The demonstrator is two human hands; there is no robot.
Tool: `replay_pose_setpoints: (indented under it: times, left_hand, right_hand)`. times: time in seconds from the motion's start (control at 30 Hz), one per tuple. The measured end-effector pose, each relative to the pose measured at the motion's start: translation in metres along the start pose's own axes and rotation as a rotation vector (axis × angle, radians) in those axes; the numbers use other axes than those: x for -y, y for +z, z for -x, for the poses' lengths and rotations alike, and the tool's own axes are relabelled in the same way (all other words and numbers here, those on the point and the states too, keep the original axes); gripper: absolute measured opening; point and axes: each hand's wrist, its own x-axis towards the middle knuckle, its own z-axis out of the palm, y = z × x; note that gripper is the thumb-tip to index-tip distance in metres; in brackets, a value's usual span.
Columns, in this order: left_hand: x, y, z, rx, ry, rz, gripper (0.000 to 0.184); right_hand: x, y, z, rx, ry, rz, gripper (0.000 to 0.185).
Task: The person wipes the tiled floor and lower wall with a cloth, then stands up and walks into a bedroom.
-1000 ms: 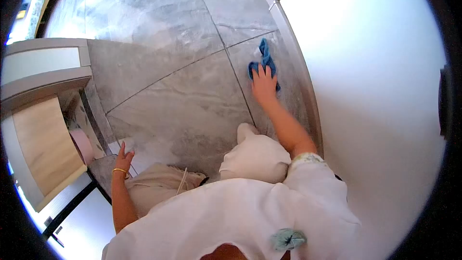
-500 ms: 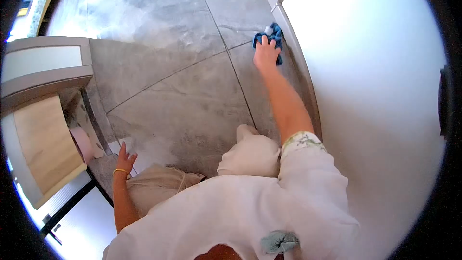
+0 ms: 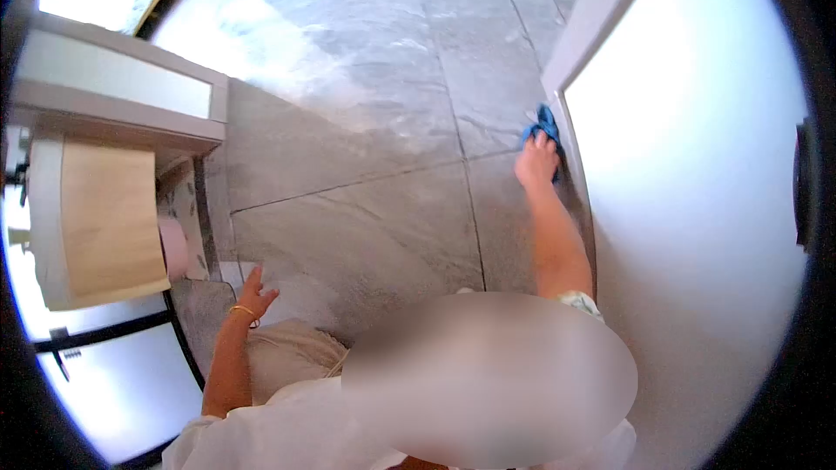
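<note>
My right hand point(image 3: 537, 163) reaches far forward, its fingers closed over a bunched blue cloth point(image 3: 545, 119). The cloth is down on the grey tiled floor point(image 3: 348, 235), right beside the skirting point(image 3: 570, 144) at the foot of the white wall. Part of it sticks out beyond my fingertips, and the rest is hidden under the hand. My left hand point(image 3: 253, 295), with a yellow bangle at the wrist, holds nothing. Its fingers are apart, above the floor near my left knee point(image 3: 292, 348). A blurred patch covers much of my body.
Along the right runs a white wall panel point(image 3: 688, 165). On the left are a framed white panel point(image 3: 113, 74), a tan sheet-covered box point(image 3: 113, 218), a pink round object point(image 3: 173, 248) and a black-framed white panel point(image 3: 122, 392). Bright light falls on the far tiles.
The whole view has shifted, so the scene sits lower and further right. My right hand remains by the skirting, with the cloth looking more bunched. The left hand stays open by the knee.
</note>
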Motion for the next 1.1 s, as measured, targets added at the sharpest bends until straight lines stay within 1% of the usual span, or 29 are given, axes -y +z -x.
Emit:
replay_pose_setpoints:
  times: [0.1, 0.13, 0.17, 0.2, 0.23, 0.3, 0.4, 0.43, 0.47, 0.5, 0.53, 0.57, 0.6, 0.67, 0.7, 0.73, 0.77, 0.8, 0.83, 0.87, 0.9, 0.93, 1.0, 1.07, 1.1]
  left_hand:
    - [0.026, 0.005, -0.016, -0.034, 0.143, -0.079, 0.082]
    - [0.017, 0.002, -0.015, -0.019, 0.109, -0.064, 0.082]
    - [0.000, 0.000, -0.006, 0.001, 0.075, -0.049, 0.083]
    - [-0.012, -0.003, -0.002, 0.023, 0.042, -0.032, 0.083]
    - [-0.014, -0.001, -0.002, 0.033, 0.025, -0.037, 0.083]
    - [-0.011, 0.001, 0.003, 0.055, -0.025, -0.045, 0.084]
    - [-0.003, 0.003, 0.013, 0.059, -0.026, -0.023, 0.084]
    - [0.001, 0.004, 0.016, 0.059, -0.040, -0.015, 0.084]
    - [0.005, 0.003, 0.019, 0.059, -0.056, -0.008, 0.085]
    - [0.009, 0.002, 0.024, 0.051, -0.074, 0.000, 0.085]
    - [0.008, 0.001, 0.030, 0.042, -0.071, 0.020, 0.085]
    - [0.005, 0.002, 0.035, 0.035, -0.063, 0.037, 0.085]
    - [0.002, 0.003, 0.038, 0.030, -0.051, 0.053, 0.085]
    - [0.002, 0.007, 0.039, 0.012, -0.044, 0.051, 0.085]
    - [0.005, 0.008, 0.038, 0.012, -0.038, 0.046, 0.085]
    - [0.008, 0.012, 0.036, -0.002, -0.038, 0.039, 0.084]
    - [0.012, 0.016, 0.033, -0.005, -0.035, 0.033, 0.084]
    - [0.012, 0.020, 0.028, 0.002, -0.025, 0.027, 0.084]
    - [0.009, 0.025, 0.029, 0.028, -0.012, 0.019, 0.083]
    - [-0.001, 0.016, 0.028, 0.051, 0.007, 0.012, 0.082]
    - [-0.008, 0.011, 0.024, 0.065, 0.023, 0.002, 0.081]
    - [-0.014, 0.008, 0.020, 0.073, 0.039, -0.017, 0.080]
    - [-0.023, 0.006, 0.013, 0.085, 0.067, -0.050, 0.079]
    - [-0.027, 0.008, 0.001, 0.115, 0.075, -0.036, 0.078]
    - [-0.028, 0.009, -0.004, 0.124, 0.081, -0.031, 0.077]
  right_hand:
    - [-0.021, 0.016, 0.035, -0.145, -0.091, -0.042, 0.033]
    - [-0.032, 0.031, 0.061, -0.093, -0.035, -0.020, 0.034]
    - [-0.031, 0.011, 0.094, 0.032, 0.058, -0.028, 0.036]
    - [-0.038, 0.006, 0.122, 0.109, 0.069, -0.058, 0.041]
    - [-0.051, 0.021, 0.152, 0.019, 0.004, -0.017, 0.040]
    - [-0.048, 0.009, 0.182, 0.156, 0.048, 0.139, 0.045]
    - [-0.052, -0.006, 0.119, 0.156, 0.022, -0.258, 0.041]
    - [-0.039, -0.020, 0.085, -0.049, -0.077, -0.272, 0.039]
    - [-0.038, -0.013, 0.041, -0.253, -0.192, -0.223, 0.037]
    - [-0.022, -0.038, -0.003, -0.216, -0.188, -0.242, 0.036]
    - [-0.011, -0.042, -0.047, -0.208, -0.159, -0.288, 0.039]
    - [-0.007, -0.032, -0.092, -0.208, -0.191, -0.220, 0.044]
    - [-0.004, -0.014, -0.128, -0.110, -0.140, -0.244, 0.048]
    - [0.032, -0.007, -0.143, 0.022, 0.025, -0.092, 0.047]
    - [0.058, -0.022, -0.130, 0.089, 0.105, -0.013, 0.047]
    - [0.066, -0.009, -0.120, 0.048, 0.032, 0.041, 0.046]
    - [0.070, 0.006, -0.098, 0.011, -0.114, 0.076, 0.046]
    - [0.067, 0.025, -0.065, -0.090, -0.266, 0.053, 0.046]
    - [0.065, 0.027, -0.020, -0.108, -0.355, 0.057, 0.047]
    - [0.060, 0.023, 0.027, -0.106, -0.421, -0.026, 0.050]
    - [0.049, 0.026, 0.076, 0.011, -0.430, -0.080, 0.055]
    - [0.040, 0.014, 0.118, 0.082, -0.440, -0.094, 0.050]
    - [0.003, 0.009, 0.198, 0.248, -0.464, -0.126, 0.057]
    - [-0.062, 0.058, 0.289, 0.190, -0.512, -0.073, 0.056]
    - [-0.089, 0.066, 0.325, 0.206, -0.536, -0.068, 0.056]
